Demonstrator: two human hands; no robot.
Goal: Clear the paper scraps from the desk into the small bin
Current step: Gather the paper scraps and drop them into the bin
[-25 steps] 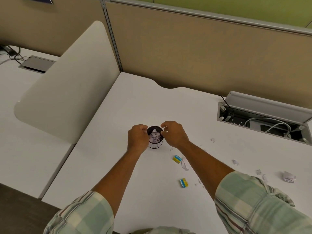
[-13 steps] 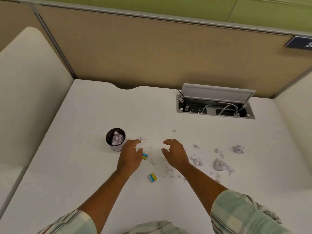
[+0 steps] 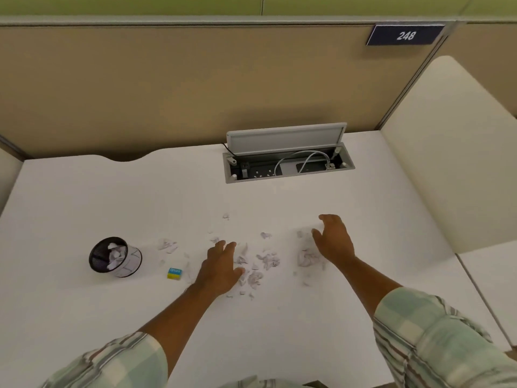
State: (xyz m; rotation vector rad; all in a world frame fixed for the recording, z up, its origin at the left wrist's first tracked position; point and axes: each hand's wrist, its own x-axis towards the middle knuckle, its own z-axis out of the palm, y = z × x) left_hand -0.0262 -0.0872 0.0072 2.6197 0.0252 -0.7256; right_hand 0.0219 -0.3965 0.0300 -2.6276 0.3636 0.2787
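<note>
Bin (image 3: 117, 257) at left part-filled with paper. Many scraps (image 3: 267, 260) left mid-desk (image 3: 84, 197). Left hand (image 3: 219, 266), right hand (image 3: 333, 242): fingers spread, empty, flanking scraps.

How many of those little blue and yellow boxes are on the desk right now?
1. The small blue and yellow box lies on the white desk between the black mesh bin and the left hand. Another may be hidden under that hand.

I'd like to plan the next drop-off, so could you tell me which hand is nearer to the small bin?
Left. The left hand lies right of the small bin, past the eraser; the right hand is further right.
</note>
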